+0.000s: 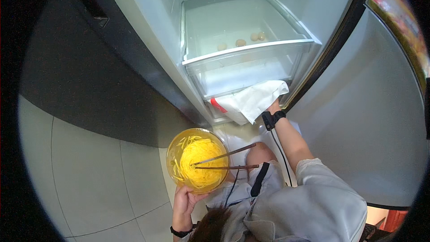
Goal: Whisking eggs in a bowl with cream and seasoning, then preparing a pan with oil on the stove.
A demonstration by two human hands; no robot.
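Note:
My left hand (188, 199) grips the near rim of an amber transparent bowl (170, 171). Thin yellow noodle-like strands (201, 161) fill it in a coiled heap, with thicker yellow strips at the left side. A pair of dark chopsticks (231, 167) rests in the strands, their ends sticking out to the right over the rim. My right hand (273, 106) is at a white sheet or bag (250, 102) with a red patch, low in front of the open refrigerator. The sheet hides most of the fingers, but it hangs from that hand.
Inside the refrigerator is a clear drawer (242, 70) under a glass shelf (221, 13), with several brown eggs (240, 42). The open refrigerator door (362, 107) stands at the right, packaging on its rack. A dark cabinet or appliance front (84, 84) is at the left, above floor tiles (94, 181).

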